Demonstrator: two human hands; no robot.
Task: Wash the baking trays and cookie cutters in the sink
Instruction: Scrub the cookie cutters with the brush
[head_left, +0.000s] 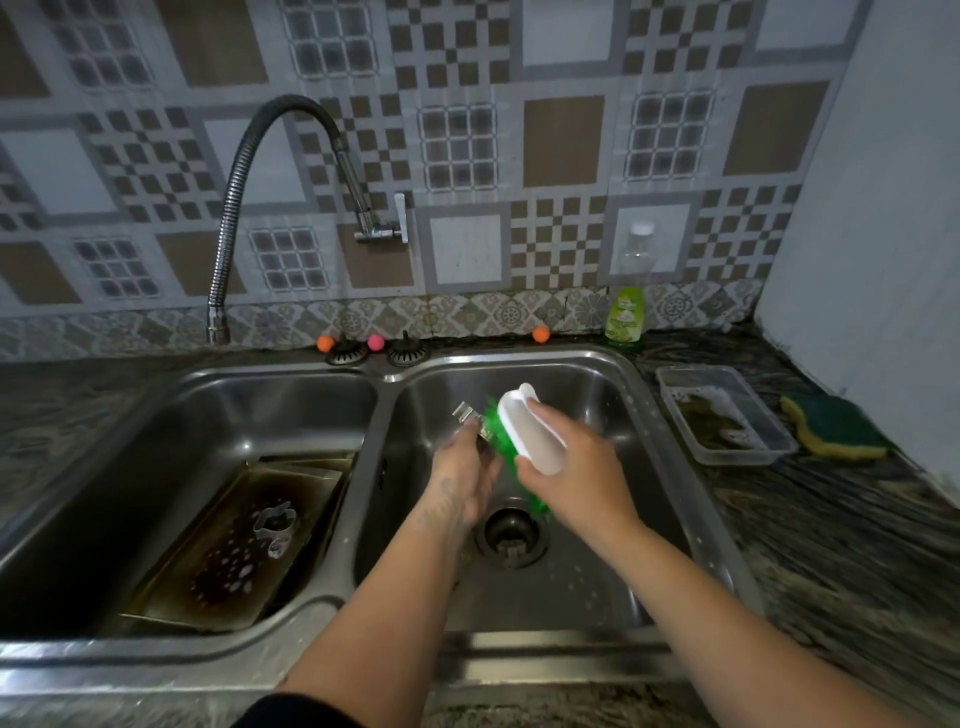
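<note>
Head view: dark veined stone countertop (841, 525) under a backsplash of brown, grey and white patterned tiles (563, 140); plain pale wall at right. Stainless double sink (363, 452) set into the counter. Flexible gooseneck tap (244, 171) is mounted on the wall, spout hanging over the far left of the counter.

Left basin: browned, stained baking tray (234, 545) lies tilted on the bottom, wet with soap bubbles. Metal cookie cutter (274, 519) rests on it, a smaller piece just beside.

Right basin: open drain (511, 532) at centre, water drops on the walls.

Counter, right: clear plastic tub (724, 415) holding murky residue; green-and-yellow sponge (836, 428) just beside it. Green dish soap bottle (625, 312) stands at the back rim. Two sink strainers (376, 353) and three small coloured balls (375, 342) sit along the back edge.

Over the right basin: left hand (465, 478) pinches a small metal cookie cutter (467, 415), fingers curled round it. Right hand (576, 467) grips a white-handled scrub brush (530, 431), green bristles pressed against the cutter.
</note>
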